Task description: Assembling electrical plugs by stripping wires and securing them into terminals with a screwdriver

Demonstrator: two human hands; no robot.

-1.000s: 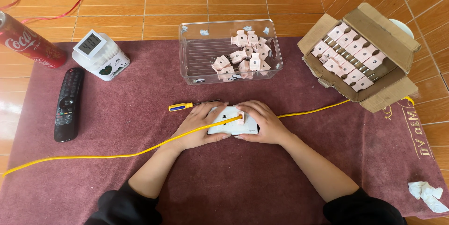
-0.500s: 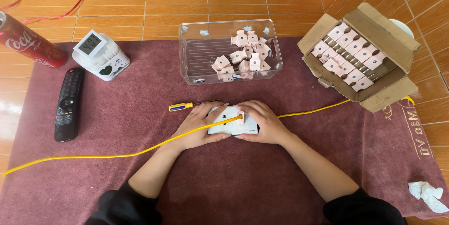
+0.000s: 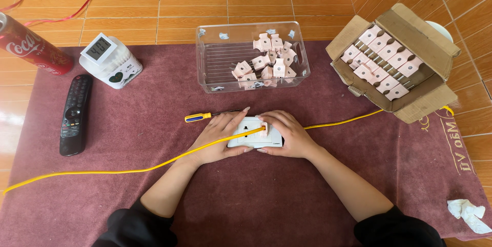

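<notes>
Maroon cloth covered the surface (image 3: pixel 128 124), where left hand (image 3: pixel 218 139) and right hand (image 3: pixel 287 135), unmoved from a moment before, closed around a white socket plate (image 3: pixel 246 136) crossed by a yellow cable (image 3: pixel 154 167)

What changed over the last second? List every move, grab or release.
No visible change. Both hands, left hand and right hand, remain closed around the white socket plate with the pink plug on it, the yellow cable lying across. Screwdriver, clear bin and cardboard box stayed put.
</notes>
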